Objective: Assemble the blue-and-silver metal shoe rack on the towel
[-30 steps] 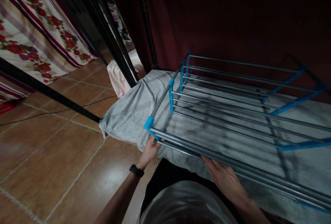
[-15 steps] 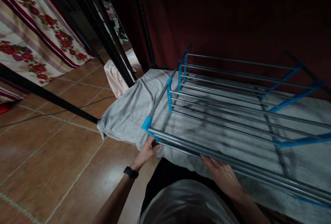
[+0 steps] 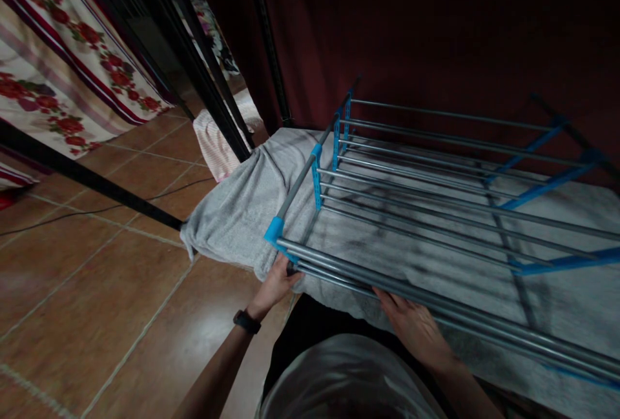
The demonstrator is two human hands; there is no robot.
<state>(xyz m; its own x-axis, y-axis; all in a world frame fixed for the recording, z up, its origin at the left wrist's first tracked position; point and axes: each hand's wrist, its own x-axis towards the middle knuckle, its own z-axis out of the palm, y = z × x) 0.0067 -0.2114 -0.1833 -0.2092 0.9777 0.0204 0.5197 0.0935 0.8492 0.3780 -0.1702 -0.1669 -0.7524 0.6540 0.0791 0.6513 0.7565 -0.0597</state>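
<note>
A shoe rack (image 3: 455, 209) of grey metal tubes with blue plastic connectors (image 3: 274, 230) lies on a grey blanket (image 3: 242, 219) in front of me. My left hand (image 3: 275, 285), with a dark band on its wrist, closes around the rack's near left corner, just below the blue connector. Farther right, my right hand (image 3: 411, 323) is at the near long tubes (image 3: 349, 273), its fingertips hidden beneath them. Both hands appear to grip the rack's near edge.
Dark red panels (image 3: 411, 31) rise behind the rack. Black metal posts (image 3: 194, 51) stand to the left, and a black bar (image 3: 87, 173) slants over the tiled floor (image 3: 145, 290). A thin cable (image 3: 111, 207), a striped pink cloth (image 3: 217, 144) and a flowered curtain (image 3: 72, 64) are there too.
Almost nothing differs. The view has shifted very slightly; both hands stay at the rack's near edge, the left thumb a little changed in position.
</note>
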